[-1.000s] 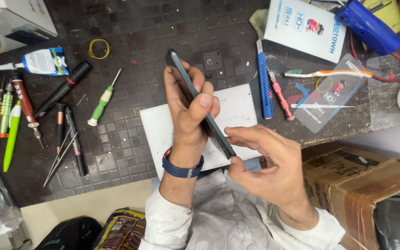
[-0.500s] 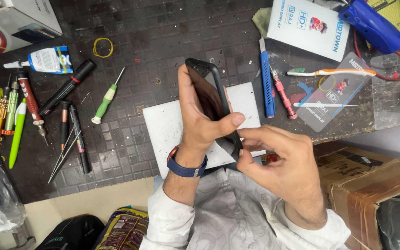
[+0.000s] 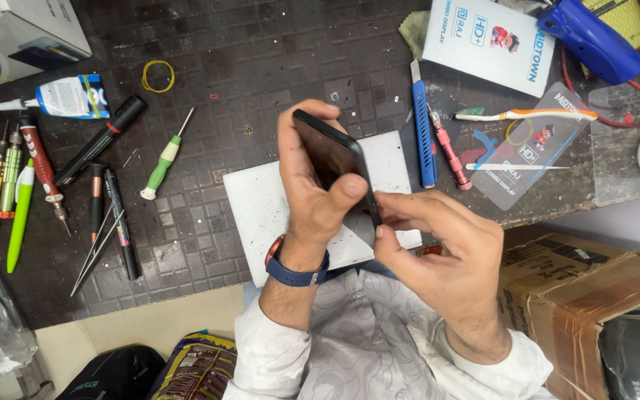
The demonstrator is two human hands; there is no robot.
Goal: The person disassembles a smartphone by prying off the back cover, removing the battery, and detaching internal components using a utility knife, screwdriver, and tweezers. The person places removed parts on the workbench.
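Observation:
A black smartphone [image 3: 332, 154] is held above a white mat [image 3: 261, 204] on the dark work mat. My left hand [image 3: 312, 189] wraps around the phone's body, thumb pressed on its right edge. My right hand [image 3: 450, 252] pinches the phone's lower end with fingertips, just below the left thumb. The dark screen faces up and toward me, tilted. A blue watch band sits on my left wrist.
Screwdrivers [image 3: 166, 155], tweezers [image 3: 96, 244], a marker [image 3: 101, 139] and a glue tube [image 3: 68, 98] lie at left. A blue cutter [image 3: 424, 133], red tool, toothbrush [image 3: 527, 115], screen-protector packs and a blue heat gun [image 3: 590, 37] sit at right. A cardboard box [image 3: 594, 289] stands lower right.
The phone has turned from edge-on to show its dark face. Both hands have kept hold, with the right fingers shifting along the lower end.

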